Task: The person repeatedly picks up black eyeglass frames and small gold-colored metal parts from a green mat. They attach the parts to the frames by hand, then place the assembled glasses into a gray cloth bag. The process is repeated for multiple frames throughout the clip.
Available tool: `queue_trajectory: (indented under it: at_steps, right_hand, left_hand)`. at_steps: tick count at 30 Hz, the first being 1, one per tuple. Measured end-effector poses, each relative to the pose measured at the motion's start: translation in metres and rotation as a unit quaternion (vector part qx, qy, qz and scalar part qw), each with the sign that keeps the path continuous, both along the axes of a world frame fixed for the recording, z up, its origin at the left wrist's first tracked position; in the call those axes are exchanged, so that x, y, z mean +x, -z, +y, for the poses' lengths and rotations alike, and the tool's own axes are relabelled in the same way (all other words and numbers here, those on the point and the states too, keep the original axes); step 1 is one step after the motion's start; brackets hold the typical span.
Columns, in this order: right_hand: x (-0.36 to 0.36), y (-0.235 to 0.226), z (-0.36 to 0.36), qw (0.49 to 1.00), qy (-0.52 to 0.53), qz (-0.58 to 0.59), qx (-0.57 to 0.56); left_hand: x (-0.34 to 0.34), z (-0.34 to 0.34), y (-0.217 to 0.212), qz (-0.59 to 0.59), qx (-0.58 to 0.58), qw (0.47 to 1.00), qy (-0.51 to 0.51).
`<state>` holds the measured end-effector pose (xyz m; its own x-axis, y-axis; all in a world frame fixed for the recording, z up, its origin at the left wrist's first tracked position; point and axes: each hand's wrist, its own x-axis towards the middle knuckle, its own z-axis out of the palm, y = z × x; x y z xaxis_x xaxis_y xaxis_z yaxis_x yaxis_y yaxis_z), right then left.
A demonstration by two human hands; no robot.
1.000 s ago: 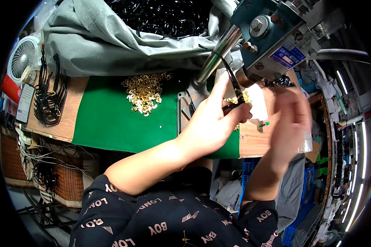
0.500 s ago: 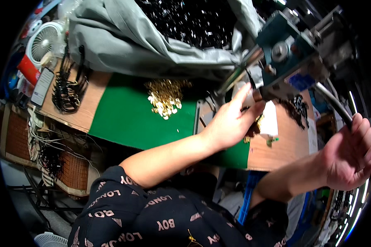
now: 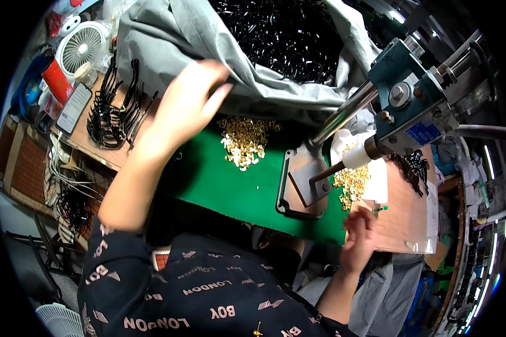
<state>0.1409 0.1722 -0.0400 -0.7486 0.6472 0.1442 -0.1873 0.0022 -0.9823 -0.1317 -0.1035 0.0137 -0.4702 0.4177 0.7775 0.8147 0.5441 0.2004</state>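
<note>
Reaching across the bench, the left hand (image 3: 188,104) rests with fingers loosely together on the rim of the grey sack (image 3: 168,42) of black metal clips (image 3: 287,33); nothing is visibly pinched. The right hand (image 3: 358,236) curls at the green mat's (image 3: 230,185) edge — its grip I cannot tell. Risk: the sleeve dragging the brass fittings (image 3: 244,140) off the mat, or the sack rim sagging and spilling clips.

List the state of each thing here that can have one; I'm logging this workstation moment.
left hand: open, reaching onto the grey sack's edge
right hand: fingers curled at the bench edge, below the gold pieces
grey sack: open, full of black parts
press: ram raised off its base plate
white fan: cannot tell if running
</note>
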Motion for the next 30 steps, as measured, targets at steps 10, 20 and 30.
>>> queue_trajectory:
  at_steps: [10,20,30]
  right_hand:
    - [-0.077,0.004,-0.069,0.811,-0.226,-0.005,0.539]
    - [-0.156,0.047,-0.106,0.821,-0.264,-0.078,0.5]
    - [-0.146,0.029,-0.096,0.786,-0.275,-0.096,0.545]
  left_hand:
    - [-0.007,0.043,-0.085,-0.163,0.11,0.975,0.101]
    - [0.06,-0.091,-0.04,-0.327,0.343,0.837,0.275]
    - [0.134,-0.064,0.011,-0.371,0.399,0.802,0.246]
